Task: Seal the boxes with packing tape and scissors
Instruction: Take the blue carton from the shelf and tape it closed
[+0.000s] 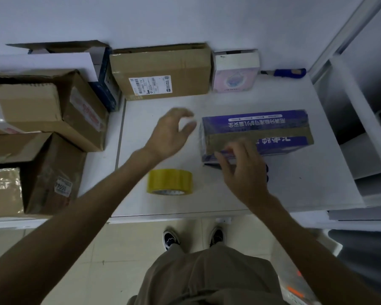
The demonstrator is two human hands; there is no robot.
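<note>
Just ahead of the right hand (242, 170), the purple box (255, 126) lies on the white table (306, 183), with a brownish strip of tape along its top. The right hand's fingers are straight and hold nothing. They reach the box's near edge, though blur hides whether they touch it. The left hand (172, 133) is empty, fingers spread, and hovers just left of the box's end. Nearer the person than that hand stands the yellow tape roll (171, 182), untouched. A dark shape (267, 172) at the right hand's outer side may be the scissors, mostly hidden. This box looks sealed. The cardboard boxes (42, 111) left of the left hand likely remain.
</note>
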